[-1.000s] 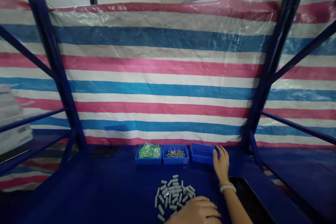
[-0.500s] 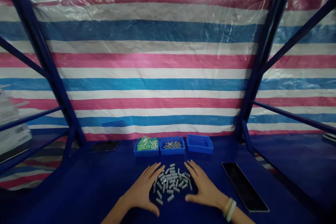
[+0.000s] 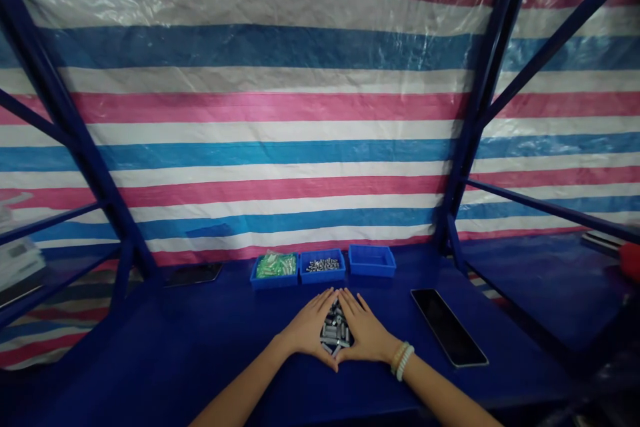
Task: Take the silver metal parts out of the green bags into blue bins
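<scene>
A small heap of short grey metal cylinders (image 3: 334,331) lies on the blue tabletop, framed by both my hands. On its left side my left hand (image 3: 310,328) rests with fingers stretched out, its palm edge against the pieces. My right hand (image 3: 369,332), with beaded bracelets on the wrist, mirrors it on the right, fingers also extended. The fingertips meet at the far side and the thumbs come together at the near side, making a closed ring. Some cylinders may be hidden under the palms. Neither hand grips anything.
Three blue trays stand behind the heap: the left tray (image 3: 275,282) with green-and-white packets, the middle tray (image 3: 323,276) with small metal parts, and the right tray (image 3: 373,271). A black tablet-like device (image 3: 449,328) lies at right, another dark flat device (image 3: 195,274) at back left. Blue frame posts (image 3: 470,133) flank the table.
My hands have moved inward from both sides until fingertips and thumbs meet. The spread-out cylinders are now gathered into a tighter heap. The camera view has shifted slightly.
</scene>
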`<state>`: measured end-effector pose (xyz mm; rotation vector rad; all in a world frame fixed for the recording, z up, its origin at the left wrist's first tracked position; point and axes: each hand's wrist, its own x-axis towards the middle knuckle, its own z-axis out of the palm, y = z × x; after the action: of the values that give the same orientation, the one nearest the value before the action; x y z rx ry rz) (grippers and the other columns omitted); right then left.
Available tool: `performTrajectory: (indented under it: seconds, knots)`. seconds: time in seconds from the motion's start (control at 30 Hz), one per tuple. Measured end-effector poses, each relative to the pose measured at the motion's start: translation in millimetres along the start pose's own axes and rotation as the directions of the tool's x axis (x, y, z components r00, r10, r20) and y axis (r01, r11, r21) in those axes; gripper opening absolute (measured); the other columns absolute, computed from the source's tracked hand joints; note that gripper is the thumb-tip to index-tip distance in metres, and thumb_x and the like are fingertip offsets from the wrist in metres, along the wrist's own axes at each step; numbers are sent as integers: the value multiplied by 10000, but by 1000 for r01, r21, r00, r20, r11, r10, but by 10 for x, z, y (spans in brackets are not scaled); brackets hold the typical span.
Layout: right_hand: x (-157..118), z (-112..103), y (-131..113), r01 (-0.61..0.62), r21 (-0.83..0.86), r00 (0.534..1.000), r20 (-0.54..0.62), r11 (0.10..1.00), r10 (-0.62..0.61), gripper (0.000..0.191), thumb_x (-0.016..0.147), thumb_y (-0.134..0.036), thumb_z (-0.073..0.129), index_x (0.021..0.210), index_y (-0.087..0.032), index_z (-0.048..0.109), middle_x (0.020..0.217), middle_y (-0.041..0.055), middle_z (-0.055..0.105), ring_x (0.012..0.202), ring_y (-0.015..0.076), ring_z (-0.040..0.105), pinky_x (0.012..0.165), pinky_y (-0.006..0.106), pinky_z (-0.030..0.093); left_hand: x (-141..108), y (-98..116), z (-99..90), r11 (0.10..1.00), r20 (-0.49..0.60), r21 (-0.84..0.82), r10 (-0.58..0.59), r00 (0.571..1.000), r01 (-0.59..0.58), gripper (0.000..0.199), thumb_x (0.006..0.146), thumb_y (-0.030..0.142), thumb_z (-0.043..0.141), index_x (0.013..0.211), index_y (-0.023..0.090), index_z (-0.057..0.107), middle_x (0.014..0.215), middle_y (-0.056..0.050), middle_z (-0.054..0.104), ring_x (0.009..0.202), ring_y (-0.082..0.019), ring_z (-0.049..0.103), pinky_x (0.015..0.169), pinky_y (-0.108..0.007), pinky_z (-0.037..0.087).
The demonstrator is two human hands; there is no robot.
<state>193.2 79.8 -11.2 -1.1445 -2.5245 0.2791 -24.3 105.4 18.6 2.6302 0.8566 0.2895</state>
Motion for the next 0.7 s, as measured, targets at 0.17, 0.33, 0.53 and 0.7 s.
performTrajectory:
  seconds: [0.17, 0.33, 0.53, 0.7]
  knots:
    - [14, -63, -25, -10, 28, 1000, 15, 1000, 10, 1261, 635, -825, 548, 1513, -63, 59, 1550, 233, 117, 1430, 382, 112, 1142, 564, 111, 21, -10, 26, 998, -43, -58, -39, 998, 36, 1481, 381, 730, 781, 1516, 133, 42, 1556, -231, 167, 1417, -397, 183, 1149, -525, 196]
    - [77, -99, -62, -35, 54, 999, 23, 998, 34, 1245, 632, -811, 572, 1512, -68, 99, 1535, 251, 170, 1418, 394, 161, 1130, 594, 118, -1, -52, 38, 987, -79, -145, -79, 994, 67, 1469, 376, 670, 825, 1518, 192, 33, 1558, -201, 193, 1402, -387, 237, 1137, -517, 231]
    - [152, -75, -24, -39, 98, 999, -20, 994, 41, 1088, 707, -699, 632, 1497, -86, 206, 1492, 254, 305, 1389, 386, 262, 1130, 573, 194, 32, -114, 64, 979, -165, -198, -86, 982, 53, 1372, 435, 604, 849, 1515, 240, 85, 1521, -170, 297, 1371, -366, 312, 1124, -499, 268]
    - [200, -13, -4, -10, 219, 992, -117, 976, 37, 886, 813, -544, 637, 1487, -120, 249, 1471, 225, 364, 1364, 347, 332, 1129, 529, 260, 41, -122, 84, 980, -214, -197, -74, 974, 31, 1308, 477, 566, 855, 1511, 236, 124, 1514, -164, 308, 1368, -345, 324, 1128, -477, 276]
